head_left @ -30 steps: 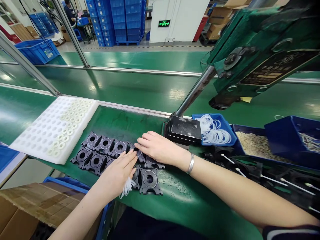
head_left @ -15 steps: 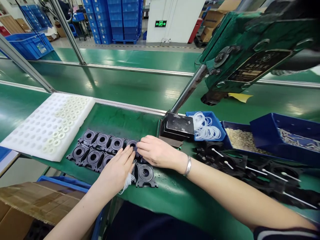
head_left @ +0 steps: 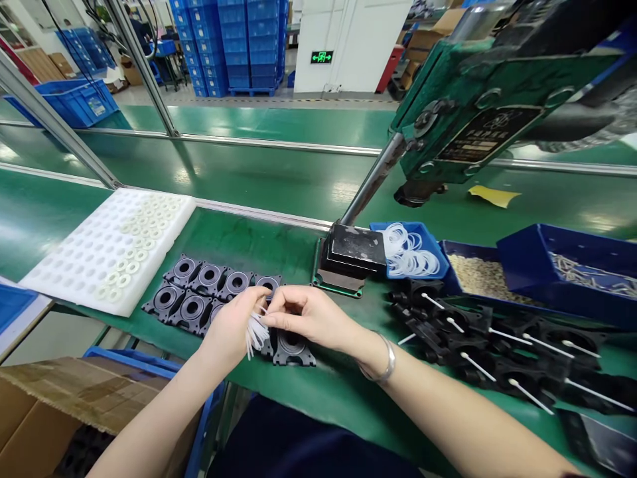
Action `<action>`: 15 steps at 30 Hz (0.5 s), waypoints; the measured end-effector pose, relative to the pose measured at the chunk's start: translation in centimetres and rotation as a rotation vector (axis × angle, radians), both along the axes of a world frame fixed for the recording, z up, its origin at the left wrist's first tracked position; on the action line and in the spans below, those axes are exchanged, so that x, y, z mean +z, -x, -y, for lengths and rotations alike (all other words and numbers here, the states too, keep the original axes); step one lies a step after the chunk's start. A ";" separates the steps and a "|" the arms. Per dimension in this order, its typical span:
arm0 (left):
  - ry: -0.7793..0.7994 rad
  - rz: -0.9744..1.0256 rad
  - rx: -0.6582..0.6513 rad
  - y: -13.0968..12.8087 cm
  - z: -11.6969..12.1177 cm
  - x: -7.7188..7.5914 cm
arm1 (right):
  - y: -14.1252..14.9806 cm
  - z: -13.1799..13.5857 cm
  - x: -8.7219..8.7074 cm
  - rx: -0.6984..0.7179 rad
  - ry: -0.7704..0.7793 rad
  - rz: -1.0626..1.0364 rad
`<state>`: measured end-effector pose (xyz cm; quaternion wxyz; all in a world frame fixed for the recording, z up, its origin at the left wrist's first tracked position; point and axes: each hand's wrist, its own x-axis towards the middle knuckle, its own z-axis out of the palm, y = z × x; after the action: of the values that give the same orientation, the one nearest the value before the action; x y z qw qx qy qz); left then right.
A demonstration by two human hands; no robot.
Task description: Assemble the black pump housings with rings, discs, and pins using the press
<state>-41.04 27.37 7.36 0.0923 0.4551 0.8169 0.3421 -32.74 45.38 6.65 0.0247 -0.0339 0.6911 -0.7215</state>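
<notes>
A bunch of thin white plastic rings (head_left: 257,335) is held in my left hand (head_left: 233,326), its loops hanging below the fingers. My right hand (head_left: 316,320), with a silver bangle on the wrist, pinches at the edge of this bunch with thumb and fingertips. Both hands are above two rows of black square frames with round openings (head_left: 193,307), partly covering the nearer ones. One black frame (head_left: 292,348) shows just below my right hand. Whether a single ring is between the right fingertips is hard to make out.
At left lies a white foam tray (head_left: 64,265) with pale ring-shaped parts. A green press (head_left: 478,113) rises on the right over its black base (head_left: 354,249). Beyond are blue bins, one with white rings (head_left: 413,262). Black parts with white sticks (head_left: 478,332) lie at right; a cardboard box (head_left: 44,398) stands lower left.
Both hands were down on the black frames, fingers on one of them. They have lifted toward me, and the right fingers have come to the ring bunch in the left hand.
</notes>
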 end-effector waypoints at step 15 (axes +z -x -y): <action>-0.132 -0.348 -0.144 0.3 0.2 -1.6 | -0.6 -4.9 -2.8 -0.402 -0.579 0.019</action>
<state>-41.36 27.21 5.78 -0.0561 0.5698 0.7616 0.3036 -32.11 50.30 3.84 -0.1027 0.1180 0.8596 -0.4865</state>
